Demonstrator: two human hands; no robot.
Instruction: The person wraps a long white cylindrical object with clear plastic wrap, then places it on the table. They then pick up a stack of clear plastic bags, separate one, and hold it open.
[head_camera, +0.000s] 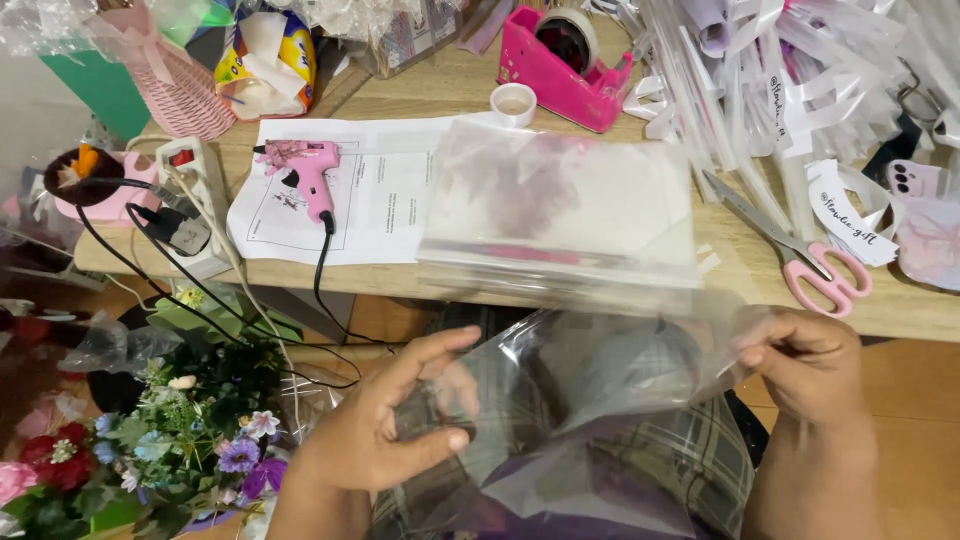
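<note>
Both arms were bare, with no sleeves. The left hand had no rings and no glove. The right hand was bare too, and no watch or band showed on either wrist. The fingernails were short and plain. Between the two hands, the lap wore soft checked cloth in grey and green squares with thin pale lines.

Yellow packet beside pink basket

On the surface ahead of you, the glue gun lies left of the bag stack; scissors right; tape dispenser behind.
</note>
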